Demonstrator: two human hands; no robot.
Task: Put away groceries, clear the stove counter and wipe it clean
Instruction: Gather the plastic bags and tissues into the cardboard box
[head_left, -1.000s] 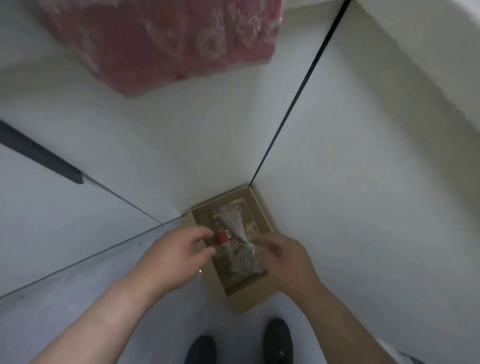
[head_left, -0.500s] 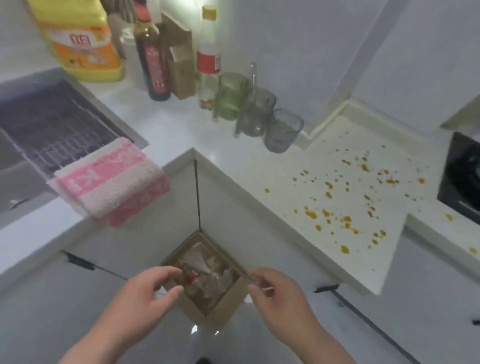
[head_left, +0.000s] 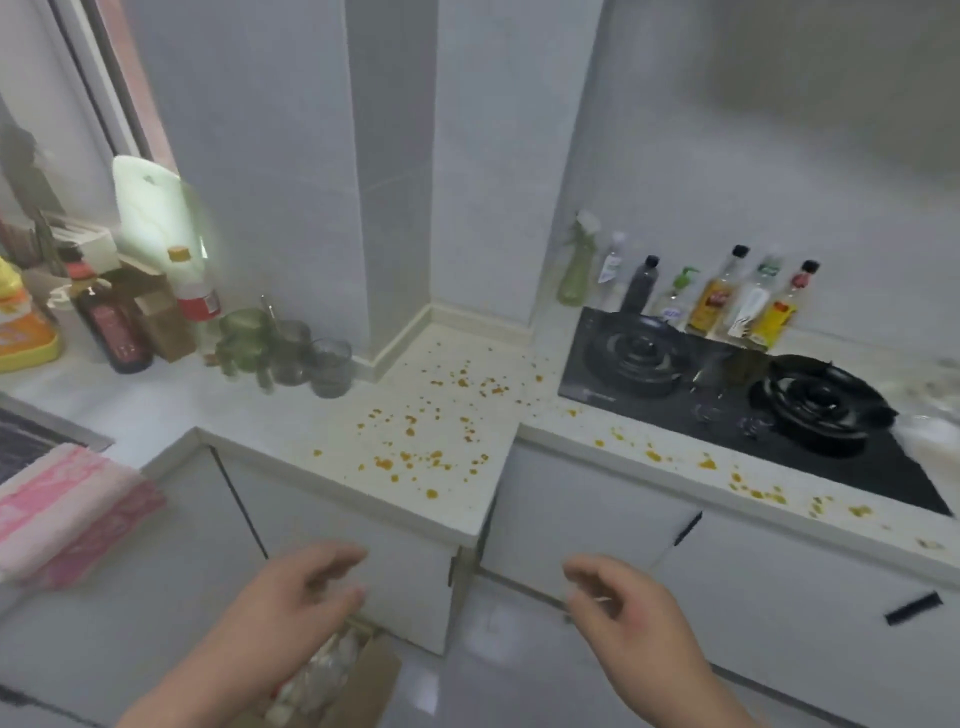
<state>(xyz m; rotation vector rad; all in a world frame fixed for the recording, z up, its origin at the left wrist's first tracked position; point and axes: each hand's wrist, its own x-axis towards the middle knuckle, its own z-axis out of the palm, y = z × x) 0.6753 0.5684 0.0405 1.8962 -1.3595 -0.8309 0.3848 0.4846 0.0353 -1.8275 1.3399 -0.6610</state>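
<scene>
The white counter (head_left: 431, 499) is spattered with orange-yellow stains between the corner and the black two-burner stove (head_left: 727, 395). A pink towel (head_left: 67, 514) hangs over the counter edge at the left. On the floor below stands a cardboard box (head_left: 358, 691) with clear plastic bags inside, partly hidden by my left arm. My left hand (head_left: 291, 597) hovers above the box with loosely curled fingers and holds nothing. My right hand (head_left: 628, 613) is raised at the right, fingers loosely curled, also holding nothing.
Several sauce bottles (head_left: 722, 296) and a green spray bottle (head_left: 574, 270) line the wall behind the stove. Glass cups (head_left: 291, 353), a dark bottle (head_left: 111, 322), a yellow oil jug (head_left: 21, 322) and a cutting board (head_left: 150, 208) crowd the left counter. White cabinet doors run below.
The view has lifted from the box on the floor up to the counter and stove. Both hands have come away from the box and risen, now apart.
</scene>
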